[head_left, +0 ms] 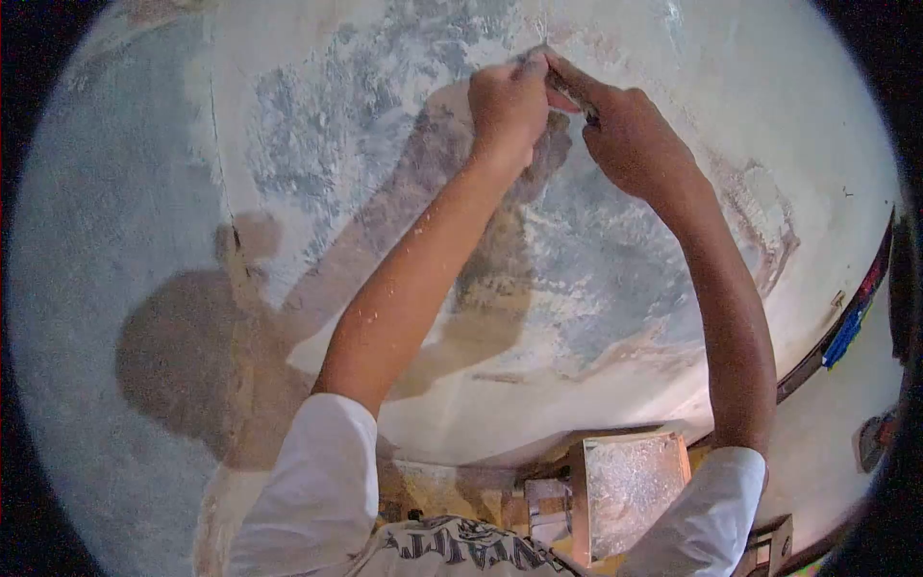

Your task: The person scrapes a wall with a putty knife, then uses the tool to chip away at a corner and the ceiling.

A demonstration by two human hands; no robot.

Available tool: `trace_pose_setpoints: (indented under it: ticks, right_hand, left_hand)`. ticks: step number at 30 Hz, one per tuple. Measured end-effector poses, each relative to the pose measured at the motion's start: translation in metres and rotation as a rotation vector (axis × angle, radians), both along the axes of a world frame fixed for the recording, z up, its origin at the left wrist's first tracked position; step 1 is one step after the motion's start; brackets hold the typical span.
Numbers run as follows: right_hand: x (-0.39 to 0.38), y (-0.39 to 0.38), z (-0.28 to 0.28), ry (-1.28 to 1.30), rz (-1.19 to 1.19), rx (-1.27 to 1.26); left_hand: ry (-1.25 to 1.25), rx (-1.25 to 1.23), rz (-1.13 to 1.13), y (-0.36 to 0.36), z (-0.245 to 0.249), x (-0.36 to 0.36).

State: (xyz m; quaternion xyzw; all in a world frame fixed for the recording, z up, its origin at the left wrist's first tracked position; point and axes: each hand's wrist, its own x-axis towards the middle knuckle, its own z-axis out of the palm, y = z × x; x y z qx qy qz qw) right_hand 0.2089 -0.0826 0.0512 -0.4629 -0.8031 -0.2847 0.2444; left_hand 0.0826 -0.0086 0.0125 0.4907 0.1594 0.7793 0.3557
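Note:
Both arms reach up and forward to a wall [615, 260] of patchy grey and white with peeled, scraped paint. My left hand [508, 108] is closed, its fingers curled at the tip of a narrow scraper [583, 108]. My right hand [636, 137] wraps around the same scraper from the right, index finger stretched along it toward the left hand. The hands meet close against the wall, and most of the scraper is hidden by the fingers.
A vertical crack [219, 163] runs down the wall at left, near the shadow [183, 356] of my head. Below stands a box-like stool [635, 490] with a white-speckled top. A blue item [844, 338] hangs along a dark edge at right.

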Motion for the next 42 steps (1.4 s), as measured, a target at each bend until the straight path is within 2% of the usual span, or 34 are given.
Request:
trace_pose_setpoints:
  ticks: [3,6,16,19,23,28,33,36,39,42]
  right_hand:
    - [-0.004,0.001,0.002,-0.024,-0.040,-0.001]
    - [-0.001,0.004,-0.008,0.014,-0.060,0.041]
    - [-0.011,0.002,-0.009,0.097,-0.062,0.041]
    - [0.000,0.010,-0.006,0.073,0.046,0.040]
    - [0.002,0.013,-0.006,0.050,0.065,0.057]
    - [-0.001,0.009,-0.011,0.059,-0.020,0.069]
    - [0.001,0.007,-0.001,0.022,0.054,0.073]
    - [-0.003,0.005,-0.004,0.045,0.029,0.065]
    - [-0.005,0.011,0.001,0.003,0.045,0.080]
    - [0.004,0.010,0.003,-0.059,0.015,0.063]
  left_hand:
    - [0.076,0.003,0.051,0.007,-0.003,-0.004]
    - [-0.027,0.014,0.035,0.004,-0.004,0.004]
    - [0.020,0.007,0.107,0.007,-0.003,0.001]
    - [0.011,0.034,0.106,0.003,-0.002,0.003]
    - [-0.009,0.045,0.130,0.002,-0.005,0.004]
    - [-0.026,0.027,0.099,0.002,-0.006,0.010]
    - [-0.037,0.002,0.074,0.001,-0.002,0.009]
    - [-0.026,0.023,0.166,0.004,-0.001,0.007]
    - [-0.121,0.040,0.145,0.000,0.005,0.003]
    - [-0.022,-0.007,0.147,-0.003,0.002,0.005]
